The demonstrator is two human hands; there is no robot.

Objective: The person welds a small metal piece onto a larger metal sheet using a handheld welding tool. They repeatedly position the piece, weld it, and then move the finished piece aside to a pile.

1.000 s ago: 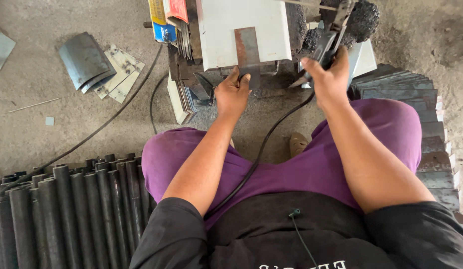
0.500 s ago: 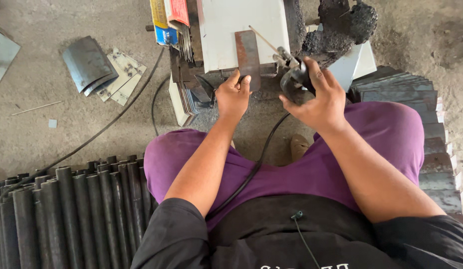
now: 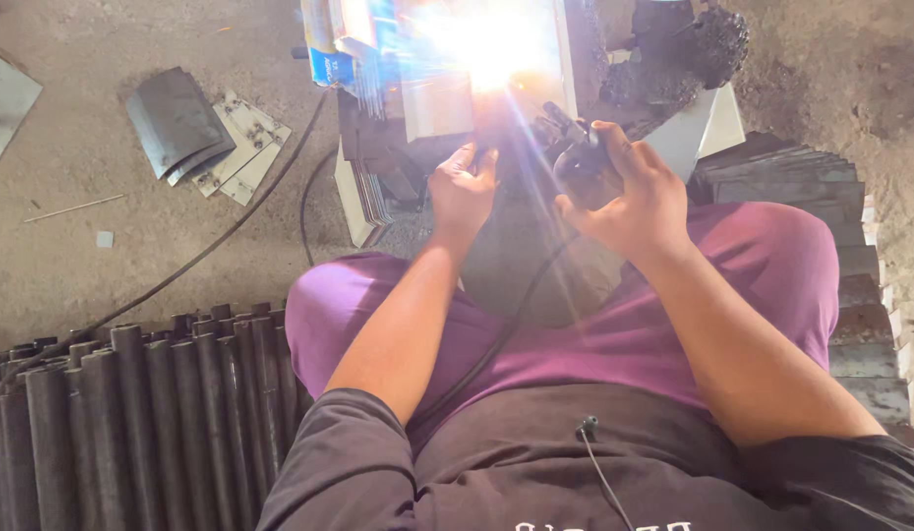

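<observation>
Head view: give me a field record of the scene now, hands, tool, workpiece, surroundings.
left hand: resting at the lower edge of the metal workpiece
right hand: gripping the welding electrode holder
arc glare: bright, hides the weld spot
cable: runs from holder across lap
dark pipes: stacked on the person's left
metal sheet scraps: on floor, far left
</observation>
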